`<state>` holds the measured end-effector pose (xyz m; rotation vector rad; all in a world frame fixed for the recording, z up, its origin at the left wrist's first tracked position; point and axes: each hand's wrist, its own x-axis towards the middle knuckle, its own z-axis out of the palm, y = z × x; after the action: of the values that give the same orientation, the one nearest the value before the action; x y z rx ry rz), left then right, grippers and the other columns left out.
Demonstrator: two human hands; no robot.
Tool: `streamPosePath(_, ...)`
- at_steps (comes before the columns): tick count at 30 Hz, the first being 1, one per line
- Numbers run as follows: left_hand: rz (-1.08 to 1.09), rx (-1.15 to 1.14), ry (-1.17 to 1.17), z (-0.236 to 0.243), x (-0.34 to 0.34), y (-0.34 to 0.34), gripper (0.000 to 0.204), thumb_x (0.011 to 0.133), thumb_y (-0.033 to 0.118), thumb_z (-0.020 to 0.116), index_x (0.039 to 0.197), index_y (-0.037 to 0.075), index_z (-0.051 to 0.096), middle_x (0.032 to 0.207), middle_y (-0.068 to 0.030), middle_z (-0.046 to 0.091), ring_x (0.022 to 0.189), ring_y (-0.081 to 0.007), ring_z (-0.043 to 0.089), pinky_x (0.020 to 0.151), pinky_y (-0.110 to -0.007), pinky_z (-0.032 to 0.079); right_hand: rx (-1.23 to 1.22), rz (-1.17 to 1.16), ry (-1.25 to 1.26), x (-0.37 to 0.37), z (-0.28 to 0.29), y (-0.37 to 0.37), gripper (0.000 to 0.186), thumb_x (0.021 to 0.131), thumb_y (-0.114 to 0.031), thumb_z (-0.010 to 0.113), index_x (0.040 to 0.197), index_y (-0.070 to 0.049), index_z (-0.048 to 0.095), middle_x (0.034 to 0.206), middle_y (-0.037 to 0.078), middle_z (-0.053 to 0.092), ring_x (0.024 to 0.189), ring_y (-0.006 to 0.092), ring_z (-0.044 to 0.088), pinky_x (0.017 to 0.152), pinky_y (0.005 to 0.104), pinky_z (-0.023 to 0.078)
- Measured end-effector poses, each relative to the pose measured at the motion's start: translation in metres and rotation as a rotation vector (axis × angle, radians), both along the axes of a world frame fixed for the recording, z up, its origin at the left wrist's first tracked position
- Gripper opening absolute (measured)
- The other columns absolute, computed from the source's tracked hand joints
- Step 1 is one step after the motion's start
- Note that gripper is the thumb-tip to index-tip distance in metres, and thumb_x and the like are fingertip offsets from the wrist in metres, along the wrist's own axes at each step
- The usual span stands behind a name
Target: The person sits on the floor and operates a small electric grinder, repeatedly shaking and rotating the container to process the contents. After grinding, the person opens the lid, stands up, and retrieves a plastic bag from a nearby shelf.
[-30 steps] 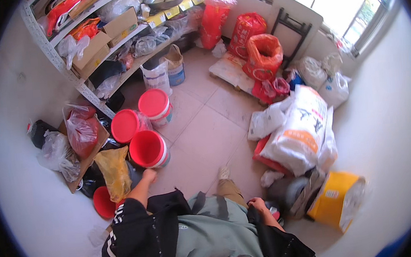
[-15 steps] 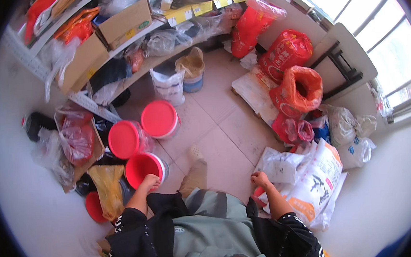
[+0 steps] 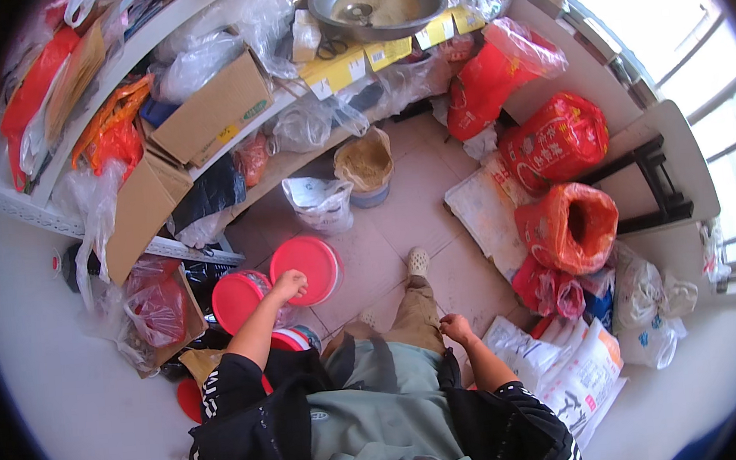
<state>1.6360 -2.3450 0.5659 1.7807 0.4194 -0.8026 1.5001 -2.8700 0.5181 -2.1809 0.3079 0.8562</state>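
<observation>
My left hand [image 3: 289, 285] hangs above a bucket with a red lid [image 3: 306, 265]; its fingers are curled closed and no object shows in them. Beside it stands another red-lidded bucket [image 3: 240, 301]. A red bucket [image 3: 288, 340] sits close to my body, mostly hidden by my left arm. My right hand [image 3: 456, 328] is by my thigh, fingers bent together, with nothing visible in them. Ahead on the floor are a white plastic bag [image 3: 321, 203] and a bucket lined with an open bag of tan grain or powder [image 3: 364, 163].
A shelf on the left holds cardboard boxes [image 3: 212, 112], plastic bags and a steel basin [image 3: 378, 6]. Red sacks [image 3: 555, 139] stand at the right near a folded table [image 3: 665, 163]. White sacks [image 3: 574, 378] lie beside my right arm.
I have stepped forward; the shelf and the tan-filled bucket are nearer. My left hand has moved from the red bucket's rim to above a lidded one. My right hand swung slightly inward.
</observation>
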Motion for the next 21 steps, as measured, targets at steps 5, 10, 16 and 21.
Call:
streamPosePath(5, 0.072, 0.072, 0.118, 0.007, 0.042, -0.003, 0.021, 0.093, 0.019, 0.053, 0.102, 0.002, 0.061, 0.089, -0.0091, 0.065, 0.071, -0.0176, 0.064, 0.060, -0.030, 0.054, 0.003, 0.089, 0.005, 0.108, -0.024, -0.031, 0.028, 0.080, -0.014, 0.058, 0.100, 0.002, 0.069, 0.081, 0.013, 0.071, 0.073, 0.0185, 0.070, 0.072, 0.0306, 0.056)
streamPosePath(10, 0.217, 0.114, 0.148, 0.020, 0.095, -0.015, 0.018, 0.094, 0.017, 0.052, 0.101, 0.003, 0.061, 0.089, -0.0083, 0.065, 0.071, -0.0171, 0.064, 0.059, -0.031, 0.054, -0.007, 0.253, -0.169, 0.214, -0.042, -0.072, 0.027, 0.080, -0.013, 0.058, 0.099, 0.003, 0.069, 0.078, 0.012, 0.071, 0.069, 0.0167, 0.070, 0.068, 0.0302, 0.056)
streamPosePath(16, 0.206, 0.166, 0.012, 0.009, 0.175, -0.043, 0.013, 0.092, 0.015, 0.057, 0.097, 0.004, 0.059, 0.083, -0.0065, 0.064, 0.069, -0.0154, 0.063, 0.058, -0.030, 0.052, 0.133, -0.114, 0.066, 0.298, -0.056, -0.116, 0.025, 0.081, -0.012, 0.060, 0.099, 0.003, 0.068, 0.078, 0.013, 0.070, 0.069, 0.0175, 0.069, 0.066, 0.0306, 0.054)
streamPosePath(21, 0.018, 0.500, -0.265, -0.021, 0.262, -0.035, 0.028, 0.083, 0.014, 0.066, 0.108, 0.004, 0.056, 0.091, -0.0137, 0.066, 0.087, -0.0241, 0.065, 0.079, -0.037, 0.051, 0.294, -0.404, 0.145, 0.305, -0.085, -0.117, 0.021, 0.082, -0.006, 0.057, 0.097, 0.005, 0.066, 0.076, 0.012, 0.069, 0.064, 0.0156, 0.064, 0.059, 0.0284, 0.052)
